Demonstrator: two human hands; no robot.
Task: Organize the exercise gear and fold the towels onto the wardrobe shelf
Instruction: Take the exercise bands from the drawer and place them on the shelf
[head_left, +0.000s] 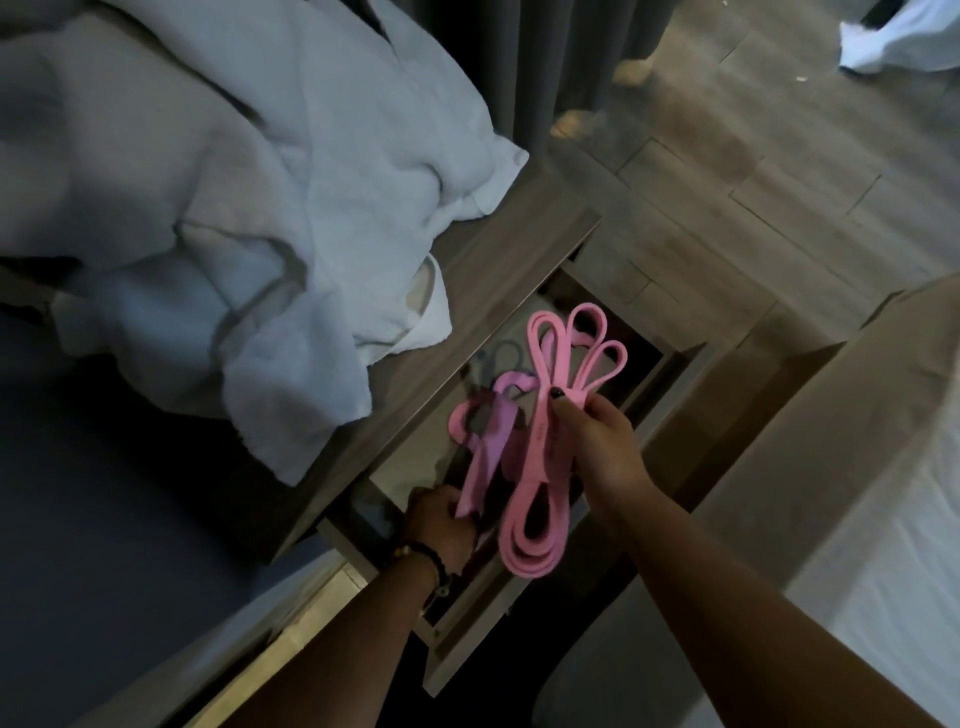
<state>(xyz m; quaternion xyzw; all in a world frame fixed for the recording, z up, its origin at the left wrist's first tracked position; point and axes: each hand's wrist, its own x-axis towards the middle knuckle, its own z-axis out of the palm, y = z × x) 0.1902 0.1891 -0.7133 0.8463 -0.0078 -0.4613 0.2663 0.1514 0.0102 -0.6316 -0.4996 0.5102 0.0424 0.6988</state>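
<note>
My right hand (597, 447) grips a bundle of looped pink resistance bands (540, 457) at its middle, above an open wooden drawer (670, 374). My left hand (441, 525) holds the near end of a flat lilac-pink band (488, 447) that lies in the drawer. A dark band (493, 358) lies deeper in the drawer, partly hidden. Crumpled white towels (249, 218) are heaped on the wooden shelf top (498, 260) to the left of the drawer.
Dark curtains (561, 57) hang behind the shelf. Wood-look floor (779, 156) spreads to the right, with white cloth (904, 41) lying at the far corner. A white-covered bed (893, 519) stands at the right edge. Dark space lies under the shelf on the left.
</note>
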